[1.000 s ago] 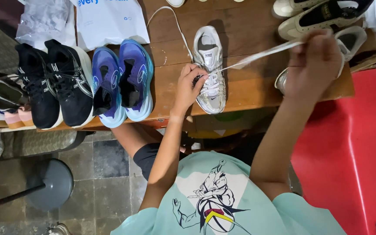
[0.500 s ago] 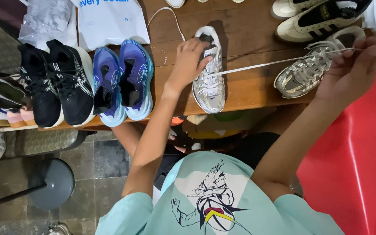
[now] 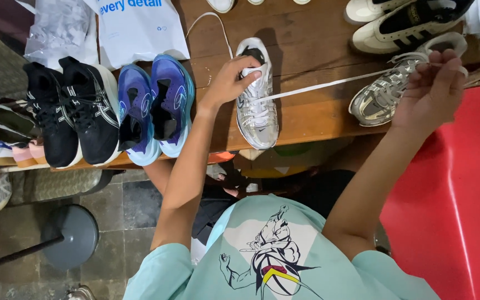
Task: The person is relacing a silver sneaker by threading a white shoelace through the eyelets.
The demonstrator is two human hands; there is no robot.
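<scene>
A silver-white sneaker lies on the wooden table, toe toward me. My left hand grips its upper near the tongue. A white shoelace runs taut from the sneaker's eyelets to my right hand, which pinches its end over at the right, above a second silver sneaker. The lace's other end loops loose across the table behind the shoe.
A blue pair and a black pair of sneakers line the table edge at left. A white plastic bag lies behind them. Black-and-cream shoes sit top right. A red surface is at right, a stool base below.
My right hand has pulled the lace farther out to the right, drawing it taut. My left hand moved up from the sneaker's side onto its tongue area.
</scene>
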